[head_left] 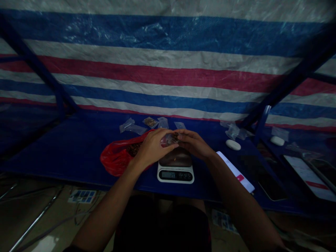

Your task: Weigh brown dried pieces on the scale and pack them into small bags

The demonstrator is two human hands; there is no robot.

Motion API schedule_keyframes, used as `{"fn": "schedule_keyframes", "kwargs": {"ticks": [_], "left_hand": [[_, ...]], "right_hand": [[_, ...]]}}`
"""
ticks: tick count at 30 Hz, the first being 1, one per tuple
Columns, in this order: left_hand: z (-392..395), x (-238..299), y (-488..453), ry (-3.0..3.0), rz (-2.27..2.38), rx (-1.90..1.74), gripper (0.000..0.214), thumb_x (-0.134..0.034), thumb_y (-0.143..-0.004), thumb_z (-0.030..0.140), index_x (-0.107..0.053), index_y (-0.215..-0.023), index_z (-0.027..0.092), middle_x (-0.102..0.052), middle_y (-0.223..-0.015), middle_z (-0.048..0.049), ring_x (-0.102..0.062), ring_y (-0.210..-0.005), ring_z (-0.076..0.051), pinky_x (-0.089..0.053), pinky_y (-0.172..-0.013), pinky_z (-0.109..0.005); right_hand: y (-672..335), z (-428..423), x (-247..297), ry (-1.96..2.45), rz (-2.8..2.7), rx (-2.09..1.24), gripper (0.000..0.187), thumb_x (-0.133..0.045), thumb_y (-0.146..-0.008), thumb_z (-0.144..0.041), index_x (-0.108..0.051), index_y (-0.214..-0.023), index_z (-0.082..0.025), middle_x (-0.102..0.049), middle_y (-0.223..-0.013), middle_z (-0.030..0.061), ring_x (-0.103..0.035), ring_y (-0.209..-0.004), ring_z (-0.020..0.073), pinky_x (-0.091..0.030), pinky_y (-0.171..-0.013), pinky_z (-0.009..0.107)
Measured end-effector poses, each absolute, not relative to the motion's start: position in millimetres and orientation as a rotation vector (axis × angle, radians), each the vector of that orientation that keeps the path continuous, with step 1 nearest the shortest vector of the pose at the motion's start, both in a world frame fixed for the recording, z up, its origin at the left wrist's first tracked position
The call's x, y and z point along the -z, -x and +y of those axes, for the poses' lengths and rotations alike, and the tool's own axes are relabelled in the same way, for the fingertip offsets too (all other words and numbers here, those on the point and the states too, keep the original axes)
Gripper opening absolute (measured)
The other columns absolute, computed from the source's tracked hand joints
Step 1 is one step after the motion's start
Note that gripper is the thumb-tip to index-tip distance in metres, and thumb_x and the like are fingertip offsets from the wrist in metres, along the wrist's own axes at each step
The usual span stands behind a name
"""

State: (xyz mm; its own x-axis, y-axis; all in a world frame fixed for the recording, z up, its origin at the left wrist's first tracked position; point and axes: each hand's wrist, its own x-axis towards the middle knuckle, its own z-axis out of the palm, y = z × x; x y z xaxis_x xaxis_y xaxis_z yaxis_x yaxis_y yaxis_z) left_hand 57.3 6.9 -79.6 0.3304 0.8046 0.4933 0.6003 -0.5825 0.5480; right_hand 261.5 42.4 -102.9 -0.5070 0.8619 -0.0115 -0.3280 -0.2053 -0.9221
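Over a small white kitchen scale point(175, 177), my left hand point(152, 145) curves round a small clear plastic bag point(168, 140), its fingers and thumb closed on it. My right hand point(194, 142) meets the bag from the other side, its fingertips pinched at its edge beside some dark brown bits. The exact grip there is partly hidden. A brown crumb point(175, 159) lies on the scale's dark plate point(181, 161), and the display is lit. Left of the scale, a red plastic bag point(114, 159) lies open with brown pieces point(134, 148) inside, partly behind my left hand.
Behind my hands lie a small filled bag point(150, 121) and several clear bags point(133, 126). At right are a white oval case point(233, 144), a phone with a lit screen point(233, 169) and a dark phone point(272, 187). Blue frame bars point(39, 66) and a striped tarp point(168, 75) enclose the blue table point(65, 150).
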Motion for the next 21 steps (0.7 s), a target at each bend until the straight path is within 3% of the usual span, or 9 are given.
{"fn": "schedule_keyframes", "kwargs": {"ticks": [7, 14, 21], "left_hand": [[9.1, 77.0, -56.6, -2.337, 1.216, -1.144, 0.029, -0.078, -0.086, 0.032, -0.067, -0.11, 0.023, -0.073, -0.114, -0.0046, -0.068, -0.105, -0.022, -0.051, -0.096, -0.039], [10.2, 65.4, -50.2, -2.37, 1.206, -0.956, 0.022, -0.078, -0.086, 0.037, -0.066, -0.098, 0.022, -0.07, -0.104, -0.0034, -0.066, -0.096, -0.021, -0.051, -0.087, -0.036], [8.8, 54.1, -48.6, -2.403, 1.259, -0.81, 0.019, -0.074, -0.089, 0.036, -0.065, -0.1, 0.023, -0.071, -0.101, -0.0022, -0.066, -0.092, -0.022, -0.049, -0.08, -0.033]], "right_hand": [[-261.0, 42.7, 103.7, 0.723, -1.185, -1.808, 0.032, -0.086, -0.077, -0.03, -0.078, -0.108, -0.023, -0.076, -0.111, 0.0041, -0.07, -0.1, 0.0184, -0.057, -0.092, 0.034], [-261.6, 41.7, 102.7, 0.732, -1.204, -1.805, 0.036, -0.087, -0.077, -0.032, -0.078, -0.111, -0.025, -0.077, -0.111, 0.004, -0.071, -0.101, 0.0193, -0.057, -0.094, 0.036], [-262.6, 41.5, 104.3, 0.729, -1.258, -1.765, 0.047, -0.09, -0.072, -0.031, -0.072, -0.116, -0.027, -0.075, -0.113, 0.0023, -0.071, -0.099, 0.0186, -0.057, -0.089, 0.034]]}}
